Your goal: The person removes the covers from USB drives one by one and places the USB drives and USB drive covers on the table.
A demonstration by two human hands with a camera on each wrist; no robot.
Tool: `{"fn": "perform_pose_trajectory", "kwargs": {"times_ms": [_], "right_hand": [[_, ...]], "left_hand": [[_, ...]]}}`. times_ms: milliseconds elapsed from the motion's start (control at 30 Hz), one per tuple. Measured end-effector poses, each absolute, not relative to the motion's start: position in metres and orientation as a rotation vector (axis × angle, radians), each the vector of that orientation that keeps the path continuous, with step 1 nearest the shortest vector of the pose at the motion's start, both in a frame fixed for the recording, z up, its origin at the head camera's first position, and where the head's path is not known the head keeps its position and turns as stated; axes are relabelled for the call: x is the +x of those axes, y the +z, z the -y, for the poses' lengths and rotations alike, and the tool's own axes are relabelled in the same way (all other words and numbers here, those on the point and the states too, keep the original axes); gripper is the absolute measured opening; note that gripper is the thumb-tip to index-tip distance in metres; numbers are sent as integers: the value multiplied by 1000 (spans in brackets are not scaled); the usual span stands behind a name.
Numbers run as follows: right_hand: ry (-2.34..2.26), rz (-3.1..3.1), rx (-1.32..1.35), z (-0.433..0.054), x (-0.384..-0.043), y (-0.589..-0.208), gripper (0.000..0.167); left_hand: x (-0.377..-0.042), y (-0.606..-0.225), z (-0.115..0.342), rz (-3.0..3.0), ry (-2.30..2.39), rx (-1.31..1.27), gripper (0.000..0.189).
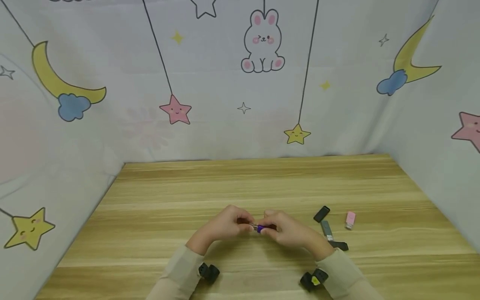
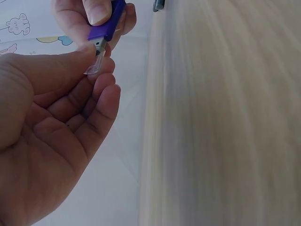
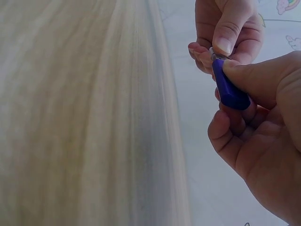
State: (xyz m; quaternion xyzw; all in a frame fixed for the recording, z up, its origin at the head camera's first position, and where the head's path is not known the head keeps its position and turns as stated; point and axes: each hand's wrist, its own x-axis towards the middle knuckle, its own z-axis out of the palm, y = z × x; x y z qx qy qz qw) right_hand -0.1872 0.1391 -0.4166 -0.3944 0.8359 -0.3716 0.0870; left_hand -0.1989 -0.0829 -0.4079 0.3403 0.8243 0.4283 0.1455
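1. Two wrist cameras [image 1: 213, 273] sit by two sleeves [image 1: 183, 266], the sleeves cut off below.
2. Two hands: the left hand [image 1: 229, 224] pinches one clear cap [image 2: 95, 67]; the right hand [image 1: 288, 230] curls round one purple USB stick [image 2: 108, 24]. Between them, fingers partly hide both.
3. Rightward on the counter [image 1: 157, 250]: one black piece [image 1: 339, 245], hard to make out, one grey stick [image 1: 326, 228], one pink stick [image 1: 350, 218], one black stick [image 1: 321, 213].
4. Behind: one printed backdrop [image 1: 217, 83], cut off above.
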Motion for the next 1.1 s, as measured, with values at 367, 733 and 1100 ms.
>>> {"fn": "perform_pose_trajectory", "kwargs": {"times_ms": [367, 733, 1100], "right_hand": [[-1072, -2514, -1165, -139, -186, -413, 16], [-1105, -2556, -1172, -138, -188, -412, 17], [-1062, -2644, -1162, -125, -194, -397, 14]], "left_hand": [[-199, -407, 84, -2395, 1220, 924, 9], [-201, -402, 94, -2431, 1263, 932, 9], [-203, -391, 123, -2514, 1212, 881, 12]]}}
